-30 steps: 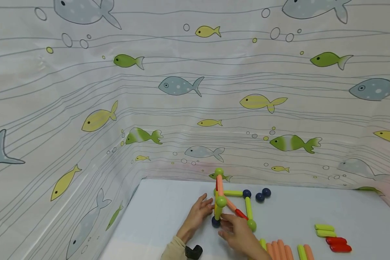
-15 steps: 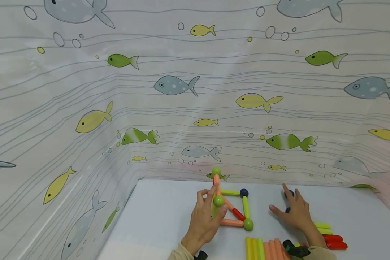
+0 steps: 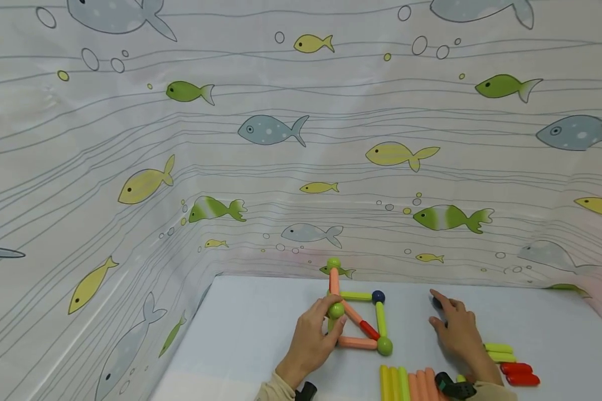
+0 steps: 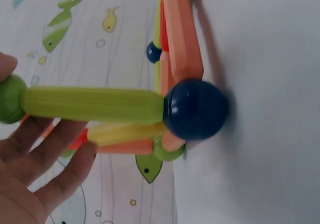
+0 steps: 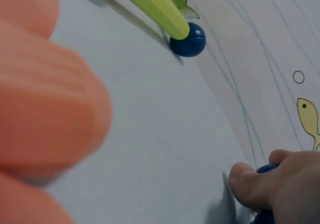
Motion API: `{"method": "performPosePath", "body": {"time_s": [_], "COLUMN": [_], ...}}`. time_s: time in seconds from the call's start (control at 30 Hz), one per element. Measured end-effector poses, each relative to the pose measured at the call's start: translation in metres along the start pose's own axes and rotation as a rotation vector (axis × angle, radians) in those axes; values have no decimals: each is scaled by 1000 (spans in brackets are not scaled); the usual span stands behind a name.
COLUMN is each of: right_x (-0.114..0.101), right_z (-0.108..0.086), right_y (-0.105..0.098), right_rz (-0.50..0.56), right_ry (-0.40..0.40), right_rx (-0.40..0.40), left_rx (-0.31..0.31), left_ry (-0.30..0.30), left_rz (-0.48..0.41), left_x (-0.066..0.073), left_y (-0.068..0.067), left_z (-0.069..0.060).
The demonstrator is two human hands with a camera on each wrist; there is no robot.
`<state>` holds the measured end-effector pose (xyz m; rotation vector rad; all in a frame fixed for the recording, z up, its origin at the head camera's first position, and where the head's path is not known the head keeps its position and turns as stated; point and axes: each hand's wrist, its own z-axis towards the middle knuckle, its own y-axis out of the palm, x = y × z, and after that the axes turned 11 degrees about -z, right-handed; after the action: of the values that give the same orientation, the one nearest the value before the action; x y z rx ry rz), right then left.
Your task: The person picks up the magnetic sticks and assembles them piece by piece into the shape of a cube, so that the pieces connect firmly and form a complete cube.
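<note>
The loose dark blue balls (image 3: 437, 302) lie on the worktop (image 3: 261, 312), well right of the stick-and-ball frame (image 3: 353, 313); the right hand (image 3: 459, 331) is nearer, one ball between its parted thumb and fingers, though whether they grip it I cannot tell. The left hand (image 3: 306, 340) lightly pinches the frame's green ball (image 3: 336, 311), atop a steeply standing green stick (image 4: 95, 103).

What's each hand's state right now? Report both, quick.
Left hand: holding the near upper green ball between thumb and fingers.
Right hand: at a dark blue ball; whether it grips it cannot be told.
</note>
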<state>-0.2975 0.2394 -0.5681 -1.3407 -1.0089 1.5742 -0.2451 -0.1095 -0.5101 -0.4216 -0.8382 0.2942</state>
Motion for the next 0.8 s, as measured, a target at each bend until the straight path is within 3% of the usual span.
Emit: {"method": "performPosePath", "body": {"time_s": [0.13,0.43,0.6,0.8], "right_x": [-2,-33,-42,-45], "right_z": [4,10,9,9], "right_y": [-2,0,5,9], "right_rz": [59,240,271,309], "right_ry": [-2,65,39,138], "right_rx": [16,-128,-76,-3], "left_rx": [-33,-109,-114,-123], "left_ry": [24,-33,-42,-46], "left_rz": [-11,-44,-42,-31], "left_x": [-3,-1,-1,-2], "left_y": [-8,-14,-13,-13], "left_z": [2,2,2,2]}}
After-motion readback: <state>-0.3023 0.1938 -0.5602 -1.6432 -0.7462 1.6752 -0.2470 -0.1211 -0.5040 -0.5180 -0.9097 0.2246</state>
